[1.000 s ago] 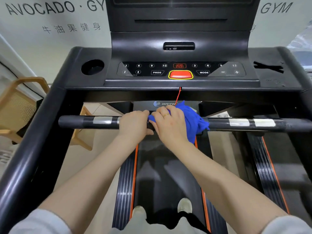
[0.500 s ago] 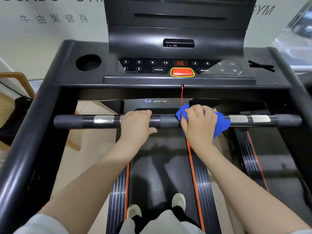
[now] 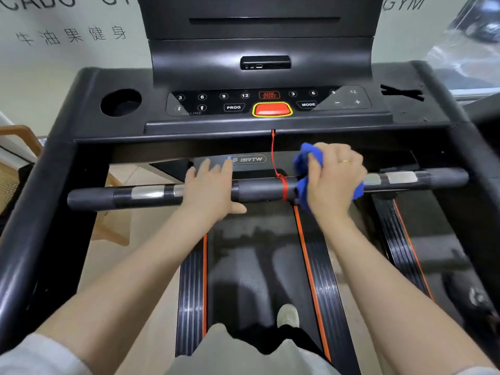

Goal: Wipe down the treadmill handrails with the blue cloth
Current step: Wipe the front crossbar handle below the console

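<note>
On handrail (image 3: 259, 189): blue cloth (image 3: 304, 182) under right fingers (image 3: 315, 162)

Both my bare forearms reach forward, left hand (image 3: 209, 189) laid palm-down over the bar (image 3: 259, 189) with fingers straight and thumb tucked below, right hand (image 3: 334, 177) beside it, fingers curled over the bar and gripping the cloth (image 3: 304, 185), ring on one finger.

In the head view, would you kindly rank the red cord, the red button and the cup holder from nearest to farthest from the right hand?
1. Red cord, just left of the right hand, on the bar.
2. Red button, up on the console.
3. Cup holder, far left.
</note>
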Tool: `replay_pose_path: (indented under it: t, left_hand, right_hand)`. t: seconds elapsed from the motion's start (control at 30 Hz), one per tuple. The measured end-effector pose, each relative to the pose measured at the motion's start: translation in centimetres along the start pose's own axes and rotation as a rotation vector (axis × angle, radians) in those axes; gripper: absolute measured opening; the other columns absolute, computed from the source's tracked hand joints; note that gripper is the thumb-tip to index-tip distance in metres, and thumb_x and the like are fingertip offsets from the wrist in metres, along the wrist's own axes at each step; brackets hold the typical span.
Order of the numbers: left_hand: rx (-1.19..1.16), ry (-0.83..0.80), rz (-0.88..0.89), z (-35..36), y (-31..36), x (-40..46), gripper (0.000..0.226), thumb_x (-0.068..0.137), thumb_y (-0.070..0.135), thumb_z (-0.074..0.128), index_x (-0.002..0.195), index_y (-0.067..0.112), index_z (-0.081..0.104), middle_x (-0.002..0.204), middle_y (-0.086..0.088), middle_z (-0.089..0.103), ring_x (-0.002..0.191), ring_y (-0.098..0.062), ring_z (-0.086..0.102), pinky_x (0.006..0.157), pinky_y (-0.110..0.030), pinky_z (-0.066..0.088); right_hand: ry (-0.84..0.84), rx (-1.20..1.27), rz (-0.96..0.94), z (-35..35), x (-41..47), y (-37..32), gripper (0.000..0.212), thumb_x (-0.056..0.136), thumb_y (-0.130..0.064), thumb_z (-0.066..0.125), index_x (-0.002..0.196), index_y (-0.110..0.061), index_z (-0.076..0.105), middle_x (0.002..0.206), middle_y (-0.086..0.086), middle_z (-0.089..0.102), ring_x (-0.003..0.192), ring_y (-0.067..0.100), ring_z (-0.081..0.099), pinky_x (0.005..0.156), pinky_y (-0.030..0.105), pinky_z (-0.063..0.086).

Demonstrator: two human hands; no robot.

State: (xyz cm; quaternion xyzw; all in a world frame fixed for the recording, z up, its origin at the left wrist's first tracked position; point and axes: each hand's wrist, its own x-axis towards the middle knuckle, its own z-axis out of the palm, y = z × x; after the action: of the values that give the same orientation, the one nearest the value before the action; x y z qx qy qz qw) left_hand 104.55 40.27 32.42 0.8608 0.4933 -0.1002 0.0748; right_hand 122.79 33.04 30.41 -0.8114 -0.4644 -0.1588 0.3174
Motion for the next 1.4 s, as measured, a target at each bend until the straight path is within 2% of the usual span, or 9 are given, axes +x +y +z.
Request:
replay_pose_path:
  t: [0.23,0.47,0.67,0.77,0.9,0.97,1.1,1.23,1.4]
  left_hand:
    - [-0.242,0.177,0.282,0.7,6.3,1.1,0.078,0.079,0.042,0.068,0.143,0.017,0.03,0.147,-0.003,0.04,0.134,-0.022,0.036,0.107,-0.035,0.031]
    - [-0.127,0.24,0.237,0.6,10.6,1.9,0.064,0.08,0.046,0.063,0.134,0.021,0.039,0.117,-0.003,0.062,0.111,-0.026,0.053,0.085,-0.037,0.04]
    - [-0.089,0.177,0.188,0.9,11.9,2.9,0.051,0.085,0.046,0.057,0.128,0.02,0.048,0.119,-0.004,0.062,0.113,-0.025,0.053,0.104,-0.032,0.028]
    - [-0.14,0.146,0.123,0.4,12.1,2.8,0.052,0.084,0.044,0.061,0.129,0.021,0.048,0.122,-0.004,0.061,0.113,-0.026,0.051,0.092,-0.033,0.038]
    - [-0.219,0.163,0.079,0.4,12.5,2.2,0.042,0.083,0.041,0.063,0.118,0.019,0.054,0.109,-0.003,0.065,0.101,-0.023,0.058,0.071,-0.031,0.041]
    - [-0.252,0.18,0.065,0.6,12.4,2.1,0.039,0.082,0.041,0.064,0.112,0.017,0.057,0.102,-0.004,0.067,0.095,-0.023,0.06,0.067,-0.029,0.04]
    - [-0.268,0.173,0.035,0.5,12.5,2.0,0.046,0.082,0.039,0.065,0.122,0.02,0.053,0.115,-0.002,0.065,0.106,-0.024,0.058,0.077,-0.034,0.045]
    - [-0.233,0.157,0.051,0.3,12.3,2.0,0.051,0.084,0.043,0.062,0.128,0.023,0.048,0.123,-0.002,0.061,0.113,-0.023,0.054,0.081,-0.033,0.045]
    - [-0.207,0.15,0.079,0.3,11.9,2.0,0.05,0.084,0.045,0.06,0.128,0.023,0.048,0.122,-0.001,0.061,0.111,-0.025,0.055,0.082,-0.035,0.045]
  right_hand:
    - [-0.333,-0.125,-0.396,1.0,-1.4,3.3,0.04,0.088,-0.041,0.039,0.098,-0.016,0.068,0.09,0.003,0.07,0.093,0.034,0.061,0.073,0.04,0.047]
    - [-0.35,-0.247,-0.322,0.7,2.9,8.4,0.046,0.085,-0.04,0.033,0.06,-0.01,0.058,0.058,0.006,0.059,0.061,0.031,0.054,0.056,0.033,0.029]
    - [-0.646,-0.358,-0.004,-0.3,7.3,13.3,0.043,0.096,-0.034,0.028,0.084,-0.01,0.061,0.098,0.014,0.066,0.086,0.031,0.056,0.076,0.035,0.034]
    - [-0.818,-0.269,-0.082,0.4,7.6,10.2,0.039,0.097,-0.03,0.028,0.106,-0.011,0.06,0.111,0.014,0.063,0.1,0.033,0.057,0.077,0.037,0.038]
    - [-0.628,-0.121,-0.541,0.7,3.8,6.0,0.02,0.097,-0.026,0.035,0.103,-0.015,0.051,0.089,0.006,0.061,0.079,0.028,0.056,0.059,0.036,0.033]
    - [-0.625,0.038,-0.502,0.5,3.4,6.3,0.026,0.098,-0.031,0.033,0.105,-0.016,0.053,0.09,0.004,0.061,0.086,0.025,0.057,0.066,0.037,0.04]
    - [-0.711,0.205,-0.415,-0.1,4.2,8.9,0.041,0.094,-0.036,0.044,0.131,-0.018,0.042,0.141,0.001,0.04,0.111,0.026,0.052,0.082,0.042,0.048]
    - [-0.49,-0.038,-0.166,-0.5,5.3,13.3,0.03,0.092,-0.041,0.044,0.096,-0.013,0.055,0.103,0.008,0.057,0.086,0.031,0.058,0.066,0.035,0.038]
    - [-0.282,-0.254,0.052,-0.8,4.2,14.5,0.053,0.09,-0.046,0.035,0.071,-0.01,0.069,0.07,0.008,0.063,0.069,0.03,0.056,0.076,0.037,0.037]
